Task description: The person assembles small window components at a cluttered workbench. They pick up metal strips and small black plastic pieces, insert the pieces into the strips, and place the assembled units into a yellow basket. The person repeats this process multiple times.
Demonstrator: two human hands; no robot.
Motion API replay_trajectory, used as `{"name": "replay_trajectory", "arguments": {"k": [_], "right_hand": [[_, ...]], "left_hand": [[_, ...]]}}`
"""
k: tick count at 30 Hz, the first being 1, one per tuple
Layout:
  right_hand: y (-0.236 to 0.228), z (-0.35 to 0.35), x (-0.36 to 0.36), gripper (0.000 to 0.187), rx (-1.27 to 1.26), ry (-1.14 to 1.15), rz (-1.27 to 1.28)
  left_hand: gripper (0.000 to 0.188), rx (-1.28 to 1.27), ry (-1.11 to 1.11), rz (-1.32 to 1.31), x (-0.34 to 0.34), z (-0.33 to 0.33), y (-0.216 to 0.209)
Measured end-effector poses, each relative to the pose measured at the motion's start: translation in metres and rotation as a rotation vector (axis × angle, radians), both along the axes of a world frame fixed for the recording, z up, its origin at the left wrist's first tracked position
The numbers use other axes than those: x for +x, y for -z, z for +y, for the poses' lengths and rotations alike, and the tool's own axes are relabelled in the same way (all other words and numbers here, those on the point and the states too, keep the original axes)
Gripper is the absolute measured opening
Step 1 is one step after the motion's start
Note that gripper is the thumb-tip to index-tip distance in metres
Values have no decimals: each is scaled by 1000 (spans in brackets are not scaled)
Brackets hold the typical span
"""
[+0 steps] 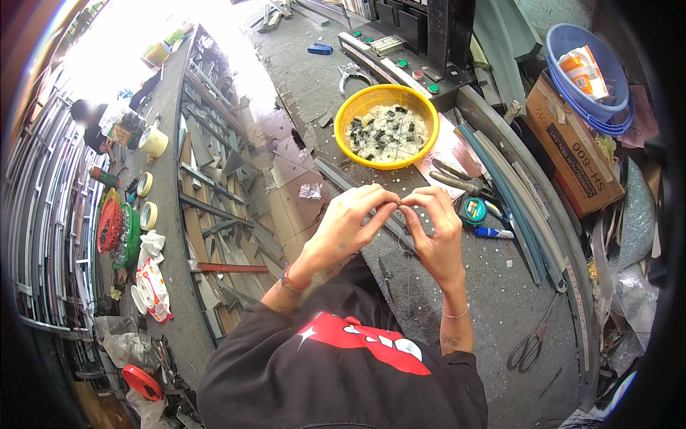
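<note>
My left hand [355, 217] and my right hand [437, 230] meet over the grey worktable [457, 293], fingertips pinched together. Whatever sits between the fingers is too small to make out. A thin line, perhaps thread, hangs faintly below my right hand. Just beyond the hands stands a yellow plastic basket [343, 136] holding many small black and whitish pieces [386, 136]. To the right of the hands lie pliers [463, 182], a teal tape measure [473, 210] and a blue-and-white marker [494, 233].
Scissors [529, 350] lie at the right. Long metal profiles [511, 200] run along the table's right edge, beside a cardboard box [572, 154] and blue basins [587, 68]. A black machine [446, 36] stands behind the basket. Left, a bench [168, 214] carries tape rolls; a person [96, 125] is farther off.
</note>
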State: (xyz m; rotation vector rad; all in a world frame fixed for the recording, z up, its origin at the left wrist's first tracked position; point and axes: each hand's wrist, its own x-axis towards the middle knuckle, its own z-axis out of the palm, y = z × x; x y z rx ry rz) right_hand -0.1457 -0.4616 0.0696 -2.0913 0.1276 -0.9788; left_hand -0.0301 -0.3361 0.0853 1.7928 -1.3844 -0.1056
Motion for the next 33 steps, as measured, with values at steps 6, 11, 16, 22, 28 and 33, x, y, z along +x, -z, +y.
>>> {"name": "replay_trajectory", "arguments": {"k": [6,11,16,22,28,33], "right_hand": [[7,-3,3,15,-77,73,-44],[6,-3,2,19,-181,102,-75],[6,-4,1,20,-215,84,-79],[12,-2,1,14,217,-103,-112],[16,-4,7,21,782,-206,-41],[15,-6,6,21,560,-290,-6]], "left_hand": [[14,-135,-203,-55,-8,-3,-3],[10,-81,-168,-25,-12,-3,-3],[10,-91,-143,-23,-11,-4,-1],[7,-165,-108,236,-7,-5,4],[7,-231,-86,381,-4,-5,10],[10,-248,-101,368,-1,-3,13]]}}
